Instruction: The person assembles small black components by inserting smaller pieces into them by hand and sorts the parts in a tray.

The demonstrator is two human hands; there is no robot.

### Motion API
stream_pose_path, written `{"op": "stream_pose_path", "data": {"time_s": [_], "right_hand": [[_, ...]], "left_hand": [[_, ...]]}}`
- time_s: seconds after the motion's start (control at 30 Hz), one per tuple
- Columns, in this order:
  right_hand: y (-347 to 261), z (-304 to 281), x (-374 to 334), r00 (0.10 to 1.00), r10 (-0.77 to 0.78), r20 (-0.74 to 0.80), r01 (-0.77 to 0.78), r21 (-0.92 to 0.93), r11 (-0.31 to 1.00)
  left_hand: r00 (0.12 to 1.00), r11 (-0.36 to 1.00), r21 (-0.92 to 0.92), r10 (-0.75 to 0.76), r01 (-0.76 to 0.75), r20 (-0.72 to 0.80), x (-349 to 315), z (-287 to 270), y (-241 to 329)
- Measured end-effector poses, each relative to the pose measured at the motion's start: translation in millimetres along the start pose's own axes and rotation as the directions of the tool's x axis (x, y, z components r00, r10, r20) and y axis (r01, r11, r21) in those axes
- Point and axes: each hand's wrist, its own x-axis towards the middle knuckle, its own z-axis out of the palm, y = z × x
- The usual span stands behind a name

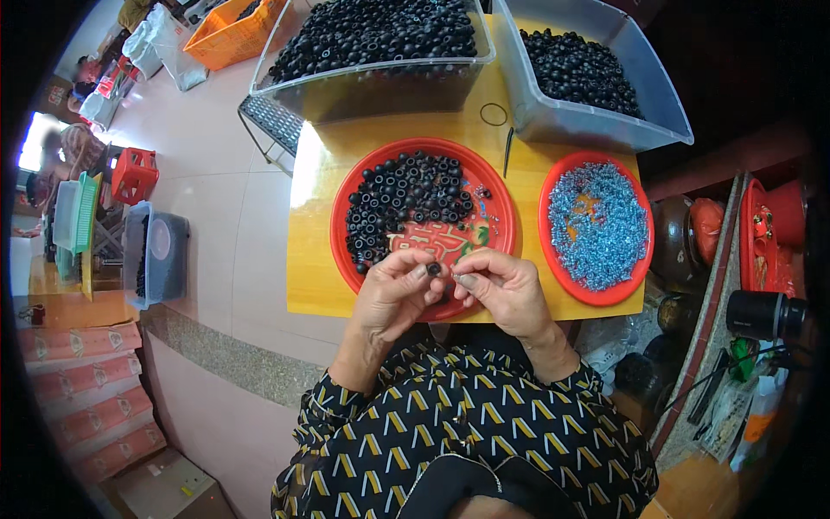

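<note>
My left hand [393, 292] pinches a round black bead [434, 269] with a hollow in it between thumb and fingertips. Close beside it, my right hand [503, 290] has thumb and forefinger pressed together at the bead; what they hold is too small to make out. Both hands are over the near edge of a round red tray [510, 208]. Many black beads [399, 201] lie in this tray, mostly at its left and far side, with a few tiny pieces at its right. To the right, a second red tray [546, 227] holds small shiny blue pieces [598, 227].
Two clear plastic bins of black beads, a left bin [380, 91] and a right bin [596, 125], stand at the table's far side. A thin dark tool [508, 152] and a dark ring [494, 114] lie on the yellow table [316, 259]. A cluttered shelf [705, 346] is at right.
</note>
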Motion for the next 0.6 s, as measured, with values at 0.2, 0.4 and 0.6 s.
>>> {"op": "stream_pose_path", "data": {"time_s": [0.2,0.4,0.6], "right_hand": [[-1.5,16.5,1.6,0.995,-0.081,0.066,0.085,-0.058,0.995],[10.2,17.4,4.8,0.988,-0.146,0.057,0.156,-0.263,0.952],[-5.1,1.2,17.7,0.977,-0.203,-0.062,0.13,-0.582,0.803]], "left_hand": [[0.997,0.997,0.049,0.065,-0.067,0.033,-6.9,-0.8,-0.2],[0.993,0.983,0.146,0.115,-0.111,-0.018,-12.9,0.1,-4.8],[0.995,0.991,0.092,0.096,-0.099,0.029,-13.8,-10.5,-2.2]]}}
